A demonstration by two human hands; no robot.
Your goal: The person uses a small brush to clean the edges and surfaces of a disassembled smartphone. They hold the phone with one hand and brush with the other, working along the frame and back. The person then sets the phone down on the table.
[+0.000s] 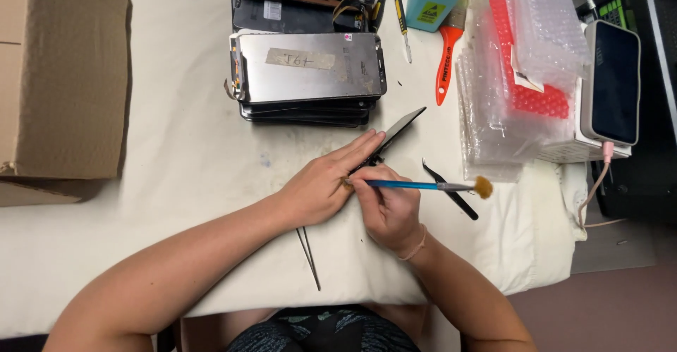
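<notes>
Phone screen panel [395, 132] lies slantwise on our bench [176, 154], its long axis running from near-left to far-right, just near the stacked panels [307, 70]. Our left hand [321, 186] rests flat, fingers together pressing its near end. Our right hand [388, 207] has its grip clamped on a blue brush [423, 185], bristles pointing right.
</notes>
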